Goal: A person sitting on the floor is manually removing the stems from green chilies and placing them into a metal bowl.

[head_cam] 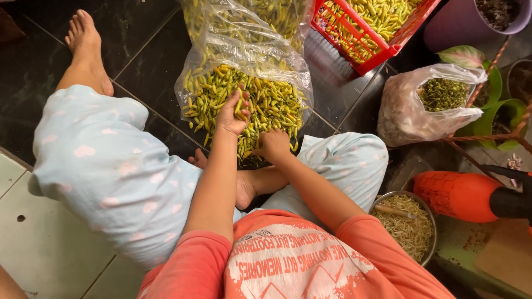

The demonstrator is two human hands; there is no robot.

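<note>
A clear plastic bag (249,50) lies open on the dark floor with a heap of small green-yellow chilies (277,105) spilling from it. My left hand (233,113) is pressed into the heap, fingers curled around a few chilies. Just below and to the right, my right hand (272,145) is closed in a loose fist at the near edge of the pile, pinching a chili. I sit on the floor in light blue trousers (111,171), one bare foot (86,50) stretched out at the far left.
A red plastic basket (360,58) of chilies stands at the back right. Beside it is a clear bag of green stems (438,99). A metal bowl of stems (407,227), an orange plastic vessel (457,194) and green plant pots (507,111) crowd the right side.
</note>
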